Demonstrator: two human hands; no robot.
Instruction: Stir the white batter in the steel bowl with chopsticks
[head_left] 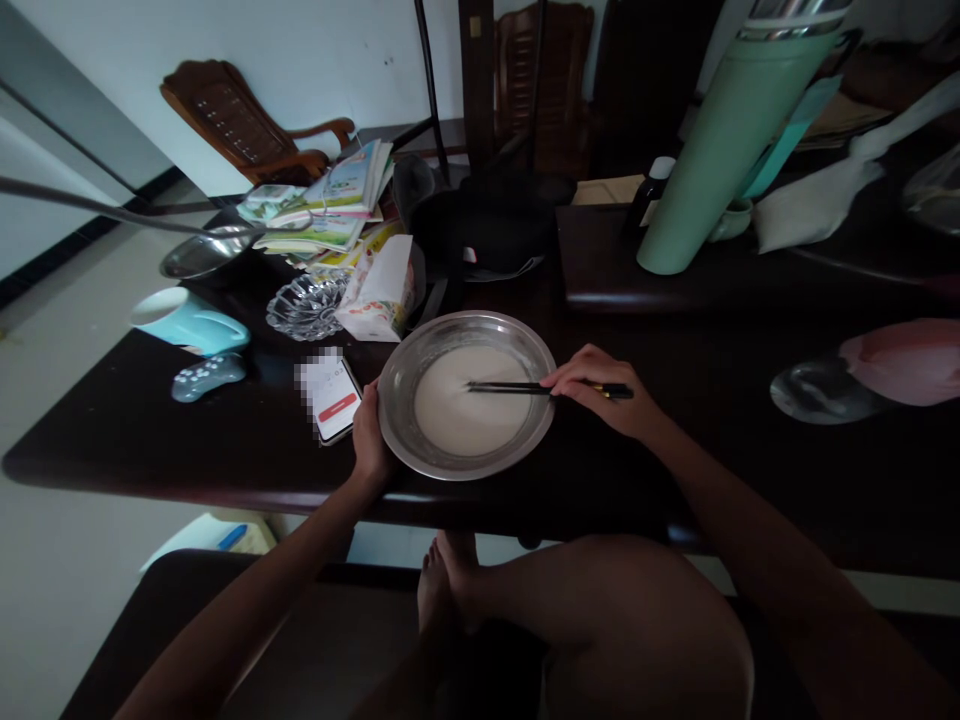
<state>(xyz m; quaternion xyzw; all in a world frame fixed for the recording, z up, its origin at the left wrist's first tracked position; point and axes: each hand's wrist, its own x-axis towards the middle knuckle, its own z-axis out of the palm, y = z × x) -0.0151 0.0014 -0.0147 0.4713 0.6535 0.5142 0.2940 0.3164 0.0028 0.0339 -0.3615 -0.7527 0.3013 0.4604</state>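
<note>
Two chopsticks are gripped by the right hand, tips dipped in pale liquid; near the front edge of the table, the bowl is clasped at its left rim by the left hand.

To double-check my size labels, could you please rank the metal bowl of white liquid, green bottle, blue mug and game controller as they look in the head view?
1. Metal bowl and green bottle: too alike to rank
2. Blue mug
3. Game controller
</note>
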